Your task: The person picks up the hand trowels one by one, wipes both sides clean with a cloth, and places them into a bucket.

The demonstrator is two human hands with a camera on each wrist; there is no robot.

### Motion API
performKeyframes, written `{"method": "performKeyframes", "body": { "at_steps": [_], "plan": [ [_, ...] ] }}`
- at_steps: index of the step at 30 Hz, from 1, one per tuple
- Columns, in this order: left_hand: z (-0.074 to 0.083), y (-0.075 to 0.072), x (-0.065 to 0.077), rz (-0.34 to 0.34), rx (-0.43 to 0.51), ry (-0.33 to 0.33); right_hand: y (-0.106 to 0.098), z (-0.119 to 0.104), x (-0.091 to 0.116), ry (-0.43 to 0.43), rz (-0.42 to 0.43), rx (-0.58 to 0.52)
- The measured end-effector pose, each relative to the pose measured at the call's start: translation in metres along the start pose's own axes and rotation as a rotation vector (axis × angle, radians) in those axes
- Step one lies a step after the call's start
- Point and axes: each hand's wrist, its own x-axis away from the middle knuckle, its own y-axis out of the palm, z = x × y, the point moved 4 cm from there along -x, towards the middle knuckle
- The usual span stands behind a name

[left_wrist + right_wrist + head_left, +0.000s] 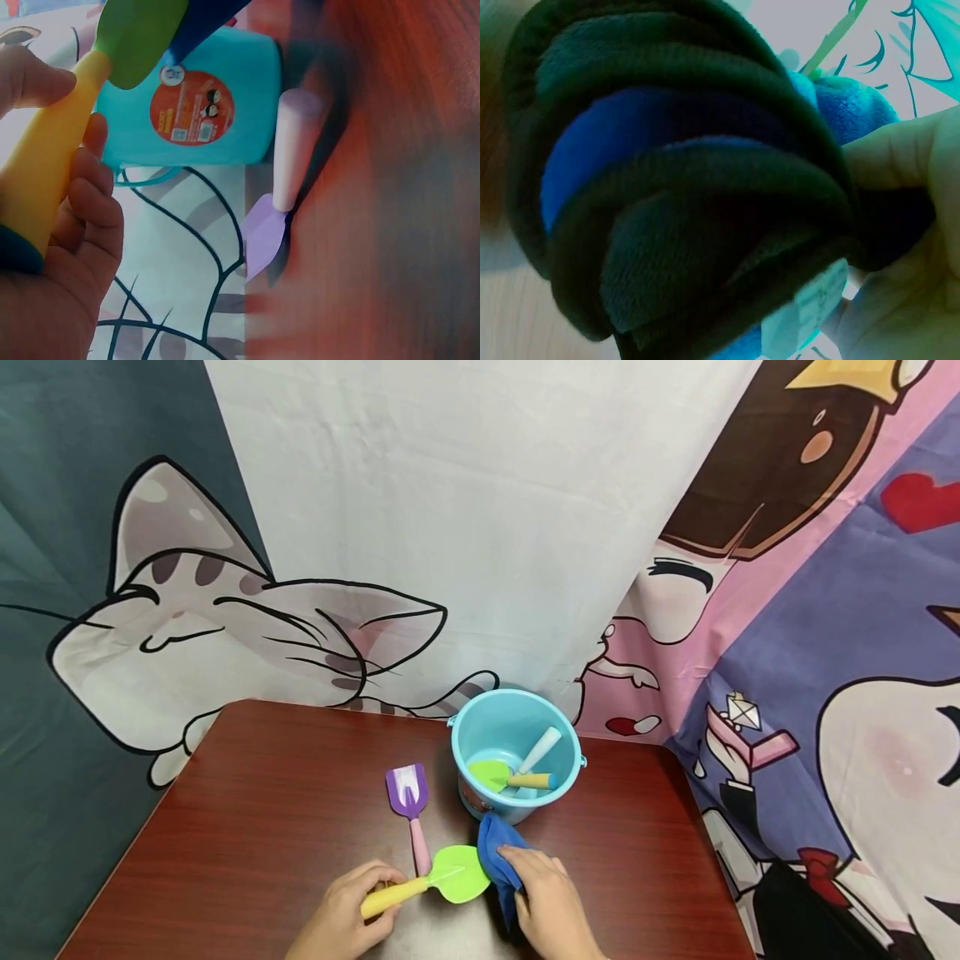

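My left hand (351, 906) grips the yellow handle of a toy shovel (459, 874) with a light green blade. In the left wrist view, thumb and fingers curl round that handle (45, 161), which ends in a dark cap. A folded blue cloth (498, 852) is pinched in my right hand (551, 897), its edge right at the green blade. Close up in the right wrist view, the cloth (682, 127) shows its folds and a pale label. A purple toy shovel (408, 789) with a pink handle lies on the table, just beyond my left hand.
Behind the hands stands a light blue bucket (468, 727), holding another green-bladed toy (491, 774) and a pale-handled one (542, 747). The brown table (247, 827) meets a cartoon-printed curtain (450, 527) at its back edge.
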Motion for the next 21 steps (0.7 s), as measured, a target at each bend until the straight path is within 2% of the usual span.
{"method": "performKeyframes", "body": {
  "at_steps": [5,10,14,17,21],
  "plan": [
    [0.002,-0.009,-0.002,-0.012,-0.006,-0.074,-0.004,0.007,0.003,0.040,0.037,0.032],
    [0.005,-0.025,-0.013,-0.024,-0.038,-0.161,-0.006,0.013,0.004,0.061,0.086,0.035],
    [0.009,-0.042,-0.028,-0.042,-0.065,-0.183,-0.006,0.015,0.007,0.088,0.086,0.033],
    [0.013,-0.052,-0.043,-0.029,-0.101,-0.175,-0.005,0.016,0.009,0.098,0.084,0.029],
    [0.019,-0.059,-0.066,-0.047,-0.148,-0.182,-0.004,0.016,0.011,0.094,0.094,0.025]
  ]
}}
